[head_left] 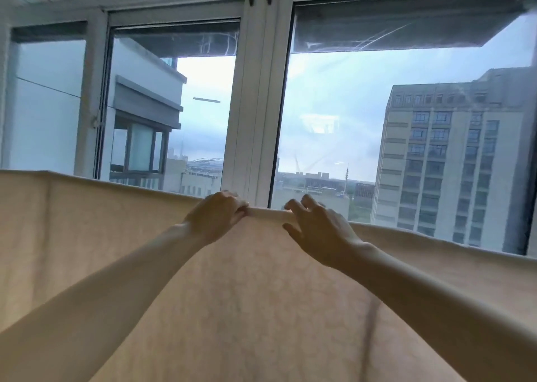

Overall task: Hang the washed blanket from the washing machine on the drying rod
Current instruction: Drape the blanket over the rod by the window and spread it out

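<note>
Left hand [216,216] grips blanket [247,294] top edge; right hand [316,230] pinches alongside

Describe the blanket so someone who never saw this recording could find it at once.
Look below the white-framed windows facing the tower blocks. The blanket fills the lower frame from side to side, with the left hand and right hand at its top edge. It alone is soft, cream and faintly patterned.
</note>
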`<control>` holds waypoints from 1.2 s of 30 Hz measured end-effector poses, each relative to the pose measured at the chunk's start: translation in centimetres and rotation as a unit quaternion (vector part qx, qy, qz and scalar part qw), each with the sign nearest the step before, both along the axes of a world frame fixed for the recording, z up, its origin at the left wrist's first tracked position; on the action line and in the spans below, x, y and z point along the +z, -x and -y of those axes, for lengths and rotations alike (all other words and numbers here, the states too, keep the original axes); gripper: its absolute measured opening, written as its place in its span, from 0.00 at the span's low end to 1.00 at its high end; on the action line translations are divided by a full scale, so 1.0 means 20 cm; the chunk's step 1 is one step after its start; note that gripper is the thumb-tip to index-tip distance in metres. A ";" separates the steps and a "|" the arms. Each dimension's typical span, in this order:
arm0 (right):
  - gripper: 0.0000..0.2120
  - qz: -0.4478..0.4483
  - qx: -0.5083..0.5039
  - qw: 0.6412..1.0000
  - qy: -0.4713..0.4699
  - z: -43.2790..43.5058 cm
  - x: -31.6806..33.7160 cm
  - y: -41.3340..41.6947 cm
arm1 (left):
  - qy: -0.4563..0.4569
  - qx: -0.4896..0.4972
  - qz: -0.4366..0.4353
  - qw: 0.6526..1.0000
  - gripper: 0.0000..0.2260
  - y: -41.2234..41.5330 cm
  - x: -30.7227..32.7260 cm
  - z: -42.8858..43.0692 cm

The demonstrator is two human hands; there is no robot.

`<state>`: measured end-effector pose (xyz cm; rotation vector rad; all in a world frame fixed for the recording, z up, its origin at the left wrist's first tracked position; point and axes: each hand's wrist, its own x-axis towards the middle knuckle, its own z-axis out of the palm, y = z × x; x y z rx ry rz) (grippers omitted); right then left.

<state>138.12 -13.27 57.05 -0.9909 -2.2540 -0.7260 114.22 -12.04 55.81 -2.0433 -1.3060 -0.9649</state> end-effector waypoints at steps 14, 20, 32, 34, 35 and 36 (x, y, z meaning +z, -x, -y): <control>0.06 -0.122 -0.007 0.991 -0.054 -0.07 -0.10 0.46 | -0.021 0.037 -0.003 0.999 0.09 0.90 -0.02 -0.07; 0.06 -0.174 -0.002 0.983 -0.065 -0.09 -0.11 0.50 | -0.079 -0.006 -0.014 0.997 0.04 0.98 -0.02 -0.11; 0.05 -0.109 -0.017 0.985 -0.133 -0.11 -0.27 0.46 | -0.140 -0.008 -0.004 0.990 0.03 0.91 -0.22 -0.15; 0.05 -0.094 -0.011 0.986 -0.139 -0.12 -0.29 0.46 | -0.129 0.000 -0.032 0.991 0.05 0.92 -0.29 -0.17; 0.03 -0.088 -0.007 0.987 -0.138 -0.11 -0.30 0.46 | -0.124 0.005 -0.037 0.992 0.05 0.93 -0.31 -0.18; 0.02 -0.081 -0.002 0.987 -0.137 -0.10 -0.29 0.47 | -0.121 0.009 -0.040 0.992 0.05 0.94 -0.32 -0.19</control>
